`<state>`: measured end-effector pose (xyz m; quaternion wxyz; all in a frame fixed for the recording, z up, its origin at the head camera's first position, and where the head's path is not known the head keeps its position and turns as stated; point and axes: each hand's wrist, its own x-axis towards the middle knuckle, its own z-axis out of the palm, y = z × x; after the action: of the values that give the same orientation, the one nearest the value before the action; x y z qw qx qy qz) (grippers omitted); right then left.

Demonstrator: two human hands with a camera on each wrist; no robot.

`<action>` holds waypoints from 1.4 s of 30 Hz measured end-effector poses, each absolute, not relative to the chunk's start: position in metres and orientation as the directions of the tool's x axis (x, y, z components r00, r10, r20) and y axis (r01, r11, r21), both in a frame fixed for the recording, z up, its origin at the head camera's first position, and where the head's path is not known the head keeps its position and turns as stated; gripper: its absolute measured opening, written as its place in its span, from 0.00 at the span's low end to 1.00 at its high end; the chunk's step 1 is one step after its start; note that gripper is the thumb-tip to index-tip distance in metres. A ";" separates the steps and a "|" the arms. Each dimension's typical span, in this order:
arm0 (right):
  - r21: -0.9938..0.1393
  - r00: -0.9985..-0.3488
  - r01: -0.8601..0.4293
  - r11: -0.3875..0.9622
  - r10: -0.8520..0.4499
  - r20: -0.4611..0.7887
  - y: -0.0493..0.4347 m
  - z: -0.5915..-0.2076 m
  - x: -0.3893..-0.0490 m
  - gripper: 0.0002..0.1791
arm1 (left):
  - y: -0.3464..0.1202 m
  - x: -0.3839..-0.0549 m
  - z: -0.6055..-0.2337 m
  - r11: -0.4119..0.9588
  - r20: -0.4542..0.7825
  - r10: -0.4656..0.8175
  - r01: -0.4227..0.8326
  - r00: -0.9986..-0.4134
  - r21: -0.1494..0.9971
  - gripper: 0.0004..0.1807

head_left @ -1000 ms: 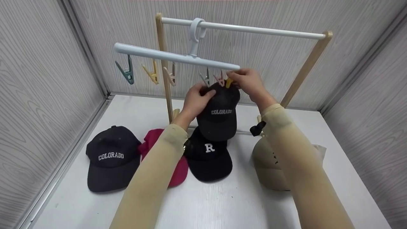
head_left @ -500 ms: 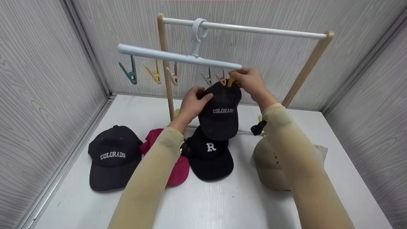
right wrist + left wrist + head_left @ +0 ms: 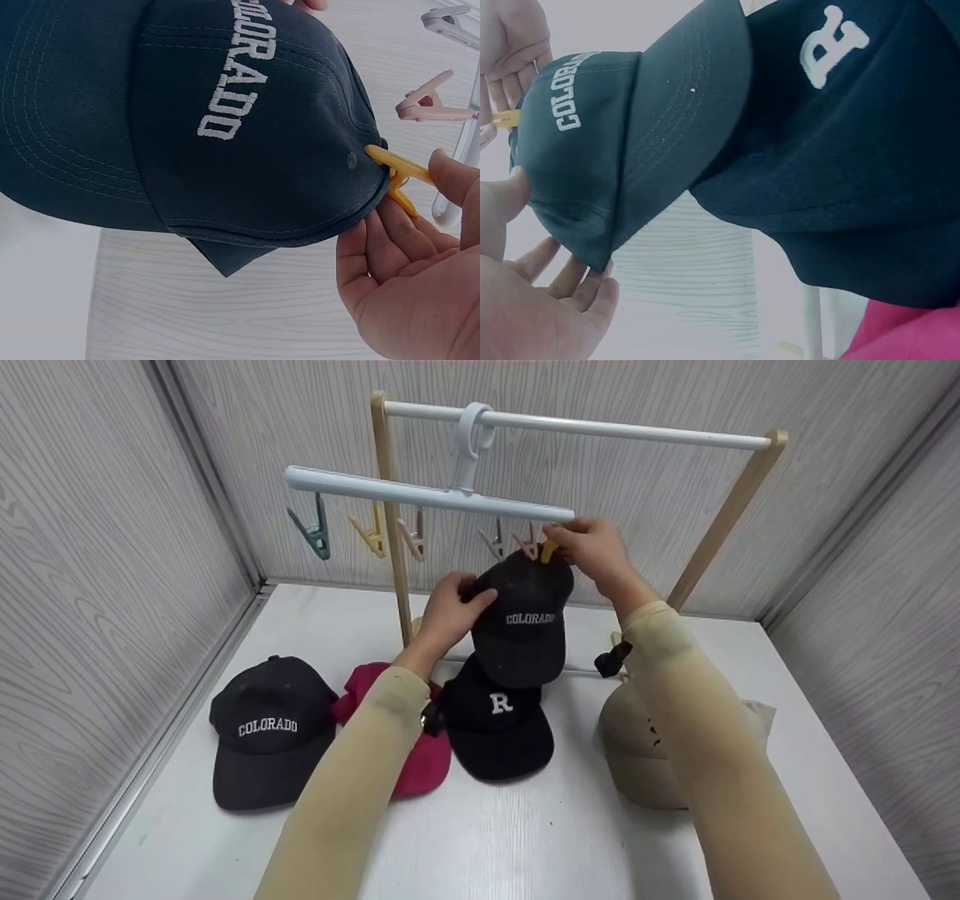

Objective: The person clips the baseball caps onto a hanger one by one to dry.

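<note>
A black COLORADO cap [image 3: 525, 656] hangs under the right end of the pale blue hanger [image 3: 405, 495], its brim pointing down. My left hand [image 3: 450, 611] holds the cap's side, thumb in front and fingers behind. My right hand [image 3: 600, 551] pinches the yellow clip [image 3: 401, 165] at the hanger's end. In the right wrist view the clip's tip bites the cap's crown near the top button. A pink clip [image 3: 435, 101] dangles beside it, apart from the cap.
The hanger hooks over a white rail [image 3: 637, 431] on wooden posts. On the table lie another COLORADO cap [image 3: 274, 697], a magenta cap [image 3: 427, 765], a black R cap [image 3: 502, 742] and a khaki cap [image 3: 637, 765]. A teal clip [image 3: 319, 536] hangs at the hanger's left end.
The hanger has shifted slightly to the right. My left hand has slid a little lower along the cap's side, while my right hand keeps its pinch on the yellow clip.
</note>
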<state>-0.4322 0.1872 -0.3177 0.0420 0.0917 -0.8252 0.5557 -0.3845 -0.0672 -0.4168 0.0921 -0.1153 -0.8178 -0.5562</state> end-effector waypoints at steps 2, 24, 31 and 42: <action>-0.910 -0.979 -0.200 0.363 -0.103 0.174 0.187 -0.318 -0.432 0.23 | -0.070 -0.383 -0.419 0.355 0.268 0.083 0.279 -0.960 0.892 0.32; -0.907 -0.975 -0.220 0.360 -0.119 0.189 0.194 -0.331 -0.426 0.22 | -0.092 -0.365 -0.449 0.354 0.140 0.082 0.160 -0.987 0.922 0.41; -0.900 -0.978 -0.200 0.388 -0.129 0.162 0.204 -0.339 -0.419 0.32 | -0.095 -0.362 -0.461 0.327 0.110 0.103 0.138 -0.989 0.935 0.42; -0.908 -0.989 -0.147 0.392 -0.088 0.122 0.218 -0.368 -0.399 0.39 | -0.102 -0.348 -0.469 0.288 0.056 0.141 0.095 -0.988 0.953 0.45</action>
<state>-0.3993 0.2178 -0.3681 0.0270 0.0705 -0.8339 0.5467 -0.3478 -0.1020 -0.4695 -0.0195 -0.0735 -0.8024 -0.5920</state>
